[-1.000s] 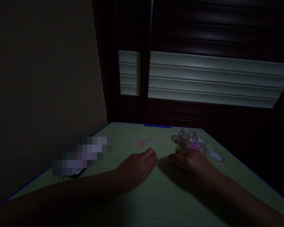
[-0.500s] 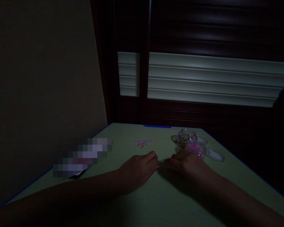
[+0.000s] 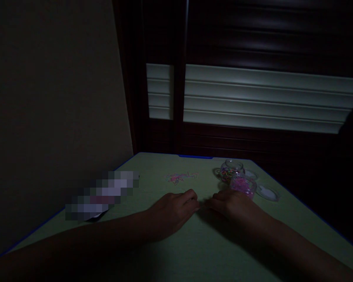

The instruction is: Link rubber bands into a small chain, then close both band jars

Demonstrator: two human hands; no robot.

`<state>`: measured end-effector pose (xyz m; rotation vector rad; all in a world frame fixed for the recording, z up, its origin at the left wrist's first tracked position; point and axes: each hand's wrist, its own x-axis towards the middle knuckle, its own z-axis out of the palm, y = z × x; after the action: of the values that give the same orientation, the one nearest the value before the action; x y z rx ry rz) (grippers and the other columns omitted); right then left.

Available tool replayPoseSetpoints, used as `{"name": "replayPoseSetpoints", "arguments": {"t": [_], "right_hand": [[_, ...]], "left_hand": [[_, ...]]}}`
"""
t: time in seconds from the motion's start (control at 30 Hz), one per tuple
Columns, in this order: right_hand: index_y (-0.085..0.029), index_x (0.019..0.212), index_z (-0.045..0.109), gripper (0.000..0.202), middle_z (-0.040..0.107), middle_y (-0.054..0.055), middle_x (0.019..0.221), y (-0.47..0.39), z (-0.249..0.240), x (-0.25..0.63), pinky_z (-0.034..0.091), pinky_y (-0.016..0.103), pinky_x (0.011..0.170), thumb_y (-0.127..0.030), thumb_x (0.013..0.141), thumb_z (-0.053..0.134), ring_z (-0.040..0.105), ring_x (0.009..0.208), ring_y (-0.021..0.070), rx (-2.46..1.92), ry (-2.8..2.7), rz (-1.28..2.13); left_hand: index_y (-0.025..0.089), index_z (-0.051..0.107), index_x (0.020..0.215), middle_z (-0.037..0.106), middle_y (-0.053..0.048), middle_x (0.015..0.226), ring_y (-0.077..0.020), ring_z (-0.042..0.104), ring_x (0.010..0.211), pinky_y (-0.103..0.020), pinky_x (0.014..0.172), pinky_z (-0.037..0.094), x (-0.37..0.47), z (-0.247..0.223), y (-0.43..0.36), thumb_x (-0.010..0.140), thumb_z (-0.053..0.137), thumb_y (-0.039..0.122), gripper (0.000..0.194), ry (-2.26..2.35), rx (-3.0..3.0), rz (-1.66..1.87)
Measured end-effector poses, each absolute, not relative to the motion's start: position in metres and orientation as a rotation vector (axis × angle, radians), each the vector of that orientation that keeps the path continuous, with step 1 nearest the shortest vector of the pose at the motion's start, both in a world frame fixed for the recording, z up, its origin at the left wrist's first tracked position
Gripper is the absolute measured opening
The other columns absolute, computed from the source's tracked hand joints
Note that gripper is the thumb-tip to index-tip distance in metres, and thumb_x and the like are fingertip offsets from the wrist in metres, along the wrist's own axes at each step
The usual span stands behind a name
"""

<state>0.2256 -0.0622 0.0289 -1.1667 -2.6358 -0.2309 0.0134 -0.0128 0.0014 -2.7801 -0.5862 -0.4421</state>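
Strand (image 3: 202, 206) thin, faint, barely discernible.

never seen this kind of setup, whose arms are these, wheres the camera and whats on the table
There is no machine: you see a person's bare left hand and right hand. Every picture comes from one camera worn on their head, looking forward and down. On the table lie a small colourful pile, a clear jar of mixed colours, a clear jar with pink contents and a pixelated item. The hands are close together; it's too dark to tell what they hold.
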Motion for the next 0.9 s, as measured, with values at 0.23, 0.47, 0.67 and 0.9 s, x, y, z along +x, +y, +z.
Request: {"name": "replayPoseSetpoints", "arguments": {"t": [0.23, 0.47, 0.67, 0.9], "right_hand": [[-0.018, 0.086, 0.061, 0.014, 0.06, 0.001, 0.069, -0.0621, 0.0278, 0.2269, 0.028, 0.024, 0.055, -0.015, 0.085, 0.047, 0.05, 0.059, 0.01, -1.154, -2.644, -0.305], [-0.017, 0.086, 0.06, 0.013, 0.059, 0.001, 0.071, -0.0628, 0.0324, 0.2261, 0.028, 0.023, 0.055, -0.01, 0.081, 0.049, 0.049, 0.06, 0.0096, -1.166, -2.677, -0.289], [-0.017, 0.079, 0.057, 0.013, 0.058, 0.0, 0.069, -0.0627, 0.0333, 0.2274, 0.027, 0.024, 0.052, -0.006, 0.076, 0.05, 0.047, 0.057, 0.0098, -1.179, -2.67, -0.4], [-0.017, 0.08, 0.059, 0.012, 0.062, 0.003, 0.073, -0.0578, 0.0351, 0.2327, 0.034, 0.029, 0.064, -0.007, 0.077, 0.052, 0.055, 0.066, 0.0162, -1.247, -2.65, -0.726]], "left_hand": [[0.018, 0.048, 0.095, 0.052, -0.002, 0.095, -0.0104, 0.053, 0.068, -0.023, 0.058, 0.044, 0.0134, 0.0017, -0.013, 0.092, 0.033, 0.019, 0.016, -0.56, -2.766, -0.44], [0.017, 0.049, 0.092, 0.053, -0.002, 0.094, -0.0094, 0.051, 0.065, -0.022, 0.057, 0.043, 0.0121, 0.001, -0.0117, 0.092, 0.031, 0.019, 0.018, -0.572, -2.752, -0.43], [0.017, 0.05, 0.094, 0.053, -0.003, 0.095, -0.0101, 0.052, 0.068, -0.022, 0.059, 0.044, 0.011, 0.0059, -0.013, 0.092, 0.032, 0.018, 0.018, -0.593, -2.811, -0.408], [0.018, 0.049, 0.093, 0.054, -0.002, 0.093, -0.0107, 0.052, 0.068, -0.022, 0.06, 0.043, 0.0111, 0.0057, -0.013, 0.093, 0.032, 0.02, 0.018, -0.593, -2.783, -0.357]]}}
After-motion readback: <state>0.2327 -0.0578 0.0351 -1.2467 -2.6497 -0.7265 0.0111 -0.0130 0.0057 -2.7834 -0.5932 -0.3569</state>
